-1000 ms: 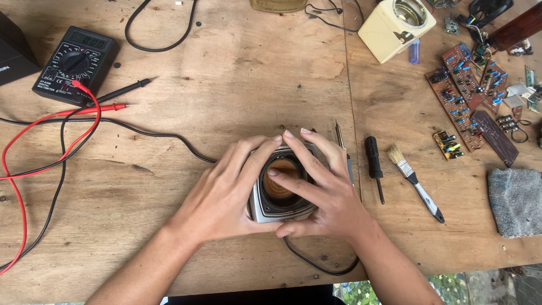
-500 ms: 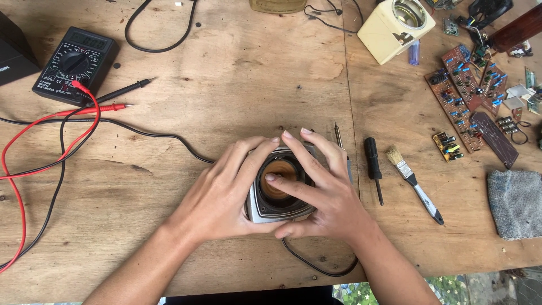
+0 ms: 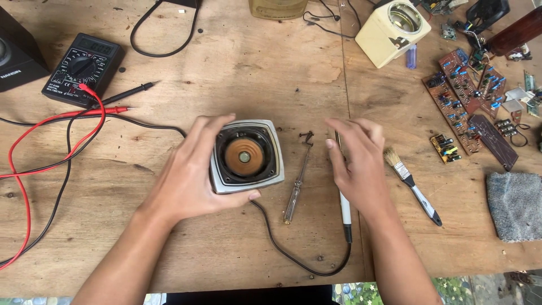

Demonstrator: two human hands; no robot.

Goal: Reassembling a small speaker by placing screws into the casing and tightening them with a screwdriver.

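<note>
A small square speaker (image 3: 245,157) with a grey frame and an orange-brown cone lies face up on the wooden table (image 3: 226,73). My left hand (image 3: 189,175) grips its left side, fingers over the top edge and thumb under the bottom edge. My right hand (image 3: 358,164) is off the speaker, to its right, fingers spread and curved over a white-handled corded tool (image 3: 344,212). A clear-handled screwdriver (image 3: 294,192) lies between the speaker and my right hand. A few dark screws (image 3: 306,135) sit just above it.
A paintbrush (image 3: 412,183) lies right of my right hand. Circuit boards (image 3: 460,93) and a grey cloth (image 3: 515,206) fill the right side. A multimeter (image 3: 82,68) with red and black leads sits far left, and a cream box (image 3: 392,25) at the top.
My right hand has lifted off the speaker and moved to the right over the tools. The speaker's cone now shows fully. My left hand still grips the speaker.
</note>
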